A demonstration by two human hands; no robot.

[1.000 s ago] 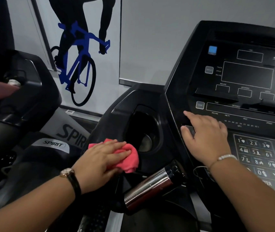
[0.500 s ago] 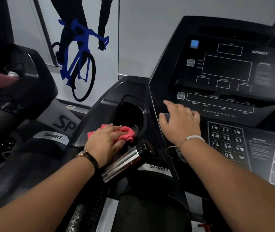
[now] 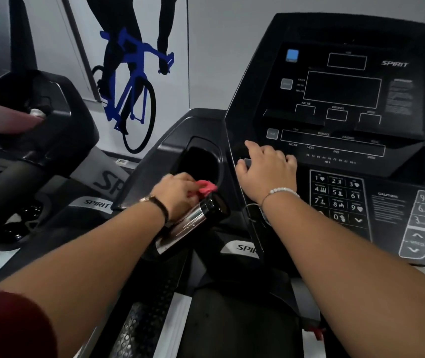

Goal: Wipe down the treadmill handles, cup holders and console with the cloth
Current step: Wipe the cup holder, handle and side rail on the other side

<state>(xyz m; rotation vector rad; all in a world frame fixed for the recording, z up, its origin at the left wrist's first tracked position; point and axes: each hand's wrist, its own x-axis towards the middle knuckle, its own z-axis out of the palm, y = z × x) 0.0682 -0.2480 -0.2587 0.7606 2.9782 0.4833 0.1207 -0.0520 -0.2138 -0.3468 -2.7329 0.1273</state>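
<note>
My left hand [image 3: 177, 195] presses a pink cloth [image 3: 207, 189] against the near rim of the left cup holder [image 3: 201, 161], a dark oval recess beside the black console [image 3: 340, 99]. Most of the cloth is hidden under my fingers. My right hand [image 3: 268, 167] rests flat on the lower left edge of the console, fingers spread, just left of the number keypad [image 3: 338, 197]. The chrome grip of the handle [image 3: 195, 220] juts out right below my left hand.
A second treadmill [image 3: 40, 120] stands to the left, with someone's arm [image 3: 4, 120] resting on it. A blue cyclist graphic [image 3: 131, 81] covers the wall behind. The speed buttons [image 3: 420, 223] sit at the console's right. The belt and side rails lie below my arms.
My left hand has slid the cloth forward from the flat surface in front of the cup holder to its rim. My head has pulled back and up. My right hand stays on the console.
</note>
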